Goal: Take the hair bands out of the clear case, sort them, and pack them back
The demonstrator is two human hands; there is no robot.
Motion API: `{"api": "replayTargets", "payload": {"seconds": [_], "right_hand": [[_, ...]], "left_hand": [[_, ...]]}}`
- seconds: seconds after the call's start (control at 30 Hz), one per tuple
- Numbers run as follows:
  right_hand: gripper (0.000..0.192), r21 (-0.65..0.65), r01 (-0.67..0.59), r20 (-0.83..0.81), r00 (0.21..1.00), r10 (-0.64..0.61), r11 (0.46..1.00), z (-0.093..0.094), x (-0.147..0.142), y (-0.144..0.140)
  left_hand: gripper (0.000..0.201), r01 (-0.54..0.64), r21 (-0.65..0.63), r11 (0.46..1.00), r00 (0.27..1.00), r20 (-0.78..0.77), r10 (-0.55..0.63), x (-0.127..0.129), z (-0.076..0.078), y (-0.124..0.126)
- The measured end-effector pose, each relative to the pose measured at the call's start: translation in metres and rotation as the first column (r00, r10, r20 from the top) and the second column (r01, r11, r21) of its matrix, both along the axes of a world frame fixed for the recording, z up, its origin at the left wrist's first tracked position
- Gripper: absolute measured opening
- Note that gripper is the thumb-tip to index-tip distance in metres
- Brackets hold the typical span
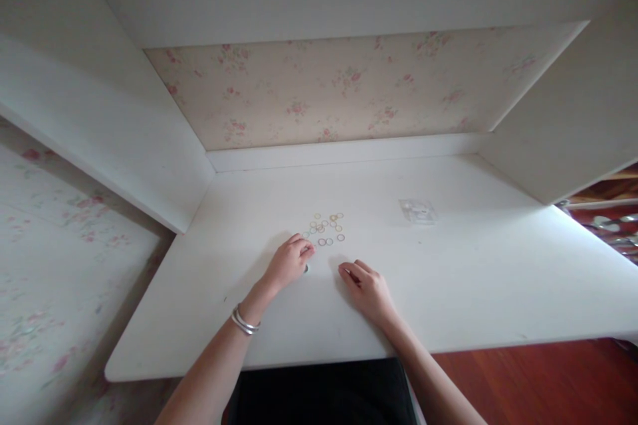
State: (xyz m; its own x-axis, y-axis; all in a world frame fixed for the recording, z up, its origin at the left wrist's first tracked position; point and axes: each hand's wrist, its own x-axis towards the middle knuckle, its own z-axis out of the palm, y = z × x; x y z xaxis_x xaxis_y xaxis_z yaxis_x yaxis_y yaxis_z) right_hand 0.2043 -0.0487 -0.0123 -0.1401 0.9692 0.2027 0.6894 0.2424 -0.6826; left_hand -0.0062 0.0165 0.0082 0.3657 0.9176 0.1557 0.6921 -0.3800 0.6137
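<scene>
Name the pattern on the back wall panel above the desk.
Pink floral print on cream back wall panel, head view.

Small rings (326,228): roughly fifteen, loose cluster mid-desk. Clear plastic packet (417,211): one, toward desk's (473,279) back right. Silver bangles (244,322): two.

On the desk (448,305), small rings (326,229) lie just beyond both hands, with a plastic packet (417,211) farther right.

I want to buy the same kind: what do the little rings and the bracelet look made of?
Rings: likely rubber or elastic, matte; thin loops in yellow, orange and bluish tints, too small to be sure. Bracelet by the left hand: seemingly polished silvery metal, with bright highlights.
</scene>
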Motion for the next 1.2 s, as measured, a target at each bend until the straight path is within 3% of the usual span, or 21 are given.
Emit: {"api": "replayTargets", "payload": {"seconds": [0.2,0.37,0.47,0.67,0.93,1.2], "right_hand": [[0.027,0.008,-0.004,0.023,1.000,0.004,1.000,0.000,-0.001,-0.001],[0.028,-0.008,-0.004,0.031,0.999,0.004,1.000,0.000,-0.001,-0.001],[0.028,-0.014,-0.003,0.020,1.000,0.003,1.000,0.000,-0.001,-0.001],[0.025,-0.062,0.025,-0.040,0.999,-0.027,0.998,0.000,-0.003,0.003],[0.025,-0.035,0.046,0.158,0.987,-0.040,0.998,0.018,-0.020,0.058],[0.023,-0.078,-0.078,0.415,0.904,0.103,0.994,0.019,-0.038,0.116]], "left_hand": [[0.019,0.060,0.044,0.997,0.996,-0.071,-0.057,-0.001,0.004,-0.030],[0.019,0.071,0.086,0.994,0.985,-0.161,-0.056,0.003,0.001,-0.039],[0.017,0.025,0.085,0.996,0.995,-0.096,-0.017,0.000,0.000,-0.037],[0.019,-0.211,0.037,0.977,0.961,0.192,0.201,-0.019,-0.007,-0.025],[0.026,-0.316,-0.201,0.927,0.868,0.333,0.368,-0.032,-0.015,-0.020],[0.026,-0.285,-0.216,0.934,0.866,0.360,0.348,-0.035,-0.017,-0.020]]}}
